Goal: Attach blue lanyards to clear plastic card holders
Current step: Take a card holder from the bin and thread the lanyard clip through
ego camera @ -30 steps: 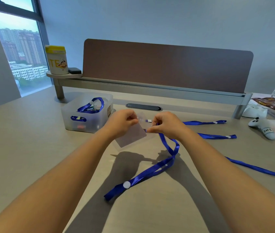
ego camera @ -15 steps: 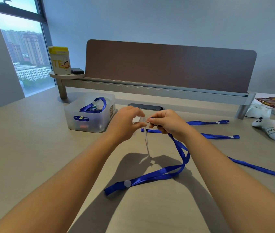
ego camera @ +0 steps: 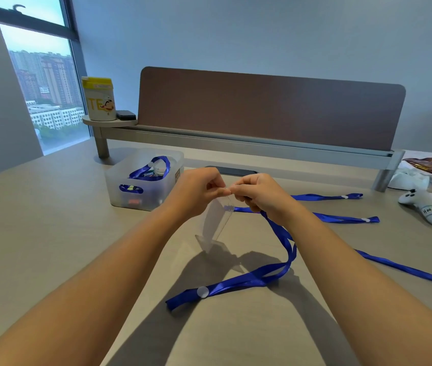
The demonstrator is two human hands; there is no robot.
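Bare beige worktop [ego camera: 51,233] lies left of both hands; left hand [ego camera: 196,191] and right hand [ego camera: 260,194] pinch the clear plastic card holder [ego camera: 216,220] top, blue ribbon lanyard [ego camera: 275,249] trailing from right fingers [ego camera: 241,190].

the surface [ego camera: 51,233] is pale beige with a faint wood grain. on it, the lanyard [ego camera: 249,282] under the hands is bright blue with a round white button. two more blue lanyards [ego camera: 326,197] lie right of it, each with a white spot. the card holder [ego camera: 213,220] is clear and milky. left of the lanyard, a frosted, see-through box [ego camera: 146,186] shows blue inside. behind the box stand a white tub [ego camera: 101,100] with a yellow lid and yellow letters, and a brown panel [ego camera: 270,112]. far right lies a white toy [ego camera: 421,206] with black marks.
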